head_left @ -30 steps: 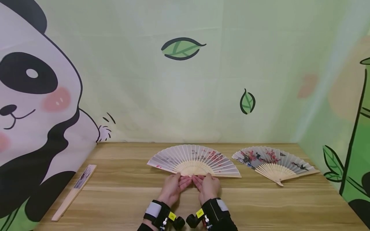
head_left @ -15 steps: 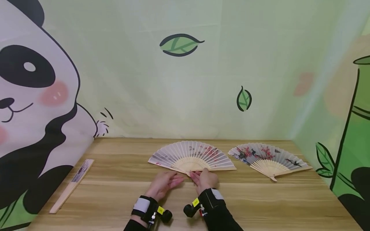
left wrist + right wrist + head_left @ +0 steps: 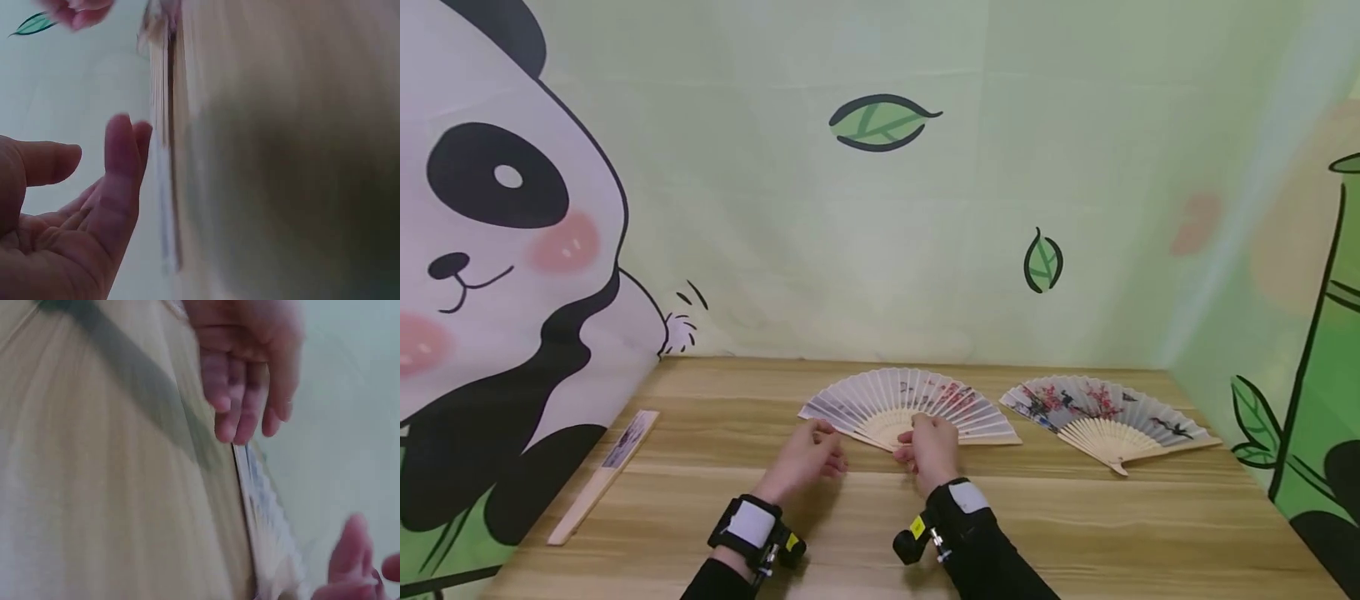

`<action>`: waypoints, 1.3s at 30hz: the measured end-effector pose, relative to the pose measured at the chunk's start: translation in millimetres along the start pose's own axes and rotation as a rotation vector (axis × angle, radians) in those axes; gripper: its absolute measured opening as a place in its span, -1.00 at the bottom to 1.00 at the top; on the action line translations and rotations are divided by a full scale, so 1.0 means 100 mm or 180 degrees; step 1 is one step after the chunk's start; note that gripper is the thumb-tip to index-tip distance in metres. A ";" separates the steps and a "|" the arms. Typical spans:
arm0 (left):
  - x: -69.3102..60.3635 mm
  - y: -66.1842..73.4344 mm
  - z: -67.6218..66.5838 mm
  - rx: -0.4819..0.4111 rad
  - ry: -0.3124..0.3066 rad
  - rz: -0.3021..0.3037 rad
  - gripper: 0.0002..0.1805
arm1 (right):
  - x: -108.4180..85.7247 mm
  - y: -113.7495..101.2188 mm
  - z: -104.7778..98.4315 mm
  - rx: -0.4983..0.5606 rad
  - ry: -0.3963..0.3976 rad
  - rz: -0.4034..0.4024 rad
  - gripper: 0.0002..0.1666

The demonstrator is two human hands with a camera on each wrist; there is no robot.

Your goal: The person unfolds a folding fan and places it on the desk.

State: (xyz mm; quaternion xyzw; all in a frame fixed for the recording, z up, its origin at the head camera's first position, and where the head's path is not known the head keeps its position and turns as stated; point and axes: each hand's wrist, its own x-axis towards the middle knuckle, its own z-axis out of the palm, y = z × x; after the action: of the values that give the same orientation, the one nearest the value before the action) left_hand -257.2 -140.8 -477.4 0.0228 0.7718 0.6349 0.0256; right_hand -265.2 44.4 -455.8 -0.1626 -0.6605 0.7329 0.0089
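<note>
A spread folding fan [image 3: 880, 396], white with pinkish-red blossoms and pale ribs, lies mid-table. My right hand [image 3: 932, 450] hovers at its pivot end, fingers loosely bent with nothing visibly gripped; it partly covers the ribs. To the left, my left hand [image 3: 805, 458] is off the fan's lower left edge, fingers relaxed. The left wrist view shows that hand [image 3: 75, 219] with thumb and fingers apart, the fan edge [image 3: 165, 206] beyond. In the right wrist view, the right hand's fingers [image 3: 350, 550] appear at the lower right, apart from the fan [image 3: 265, 519].
Another spread folding fan [image 3: 1097, 408], with red blossoms and dark birds, lies to the right. A folded fan [image 3: 602, 479] lies slantwise at the table's left. Behind the wooden table [image 3: 850, 558] rises a printed green backdrop [image 3: 760, 208].
Both hands were together at the fan's pivot. The left hand has drawn away to the left; the right hand has lifted off slightly. The fan remains spread in place.
</note>
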 end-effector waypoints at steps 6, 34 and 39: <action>-0.08 -0.01 -0.41 0.1478 0.0220 0.0367 -0.73 | -0.10 -0.12 0.39 -0.0588 -0.0677 -0.0186 -0.74; -0.73 -0.62 -2.33 0.3423 0.1251 -0.0557 -0.49 | -0.89 0.32 2.04 -0.0002 -0.1840 0.0516 -0.83; -0.77 -0.57 -2.37 0.3491 0.1230 -0.0757 -0.50 | -1.03 0.43 2.15 0.0030 -0.1986 0.0650 -0.80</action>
State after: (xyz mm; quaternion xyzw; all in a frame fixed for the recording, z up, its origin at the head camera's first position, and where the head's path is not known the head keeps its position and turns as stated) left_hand -196.8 -389.0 -486.3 -0.1699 0.9752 0.1288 -0.0599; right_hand -213.1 -192.0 -458.5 0.0044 -0.6083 0.7476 -0.2667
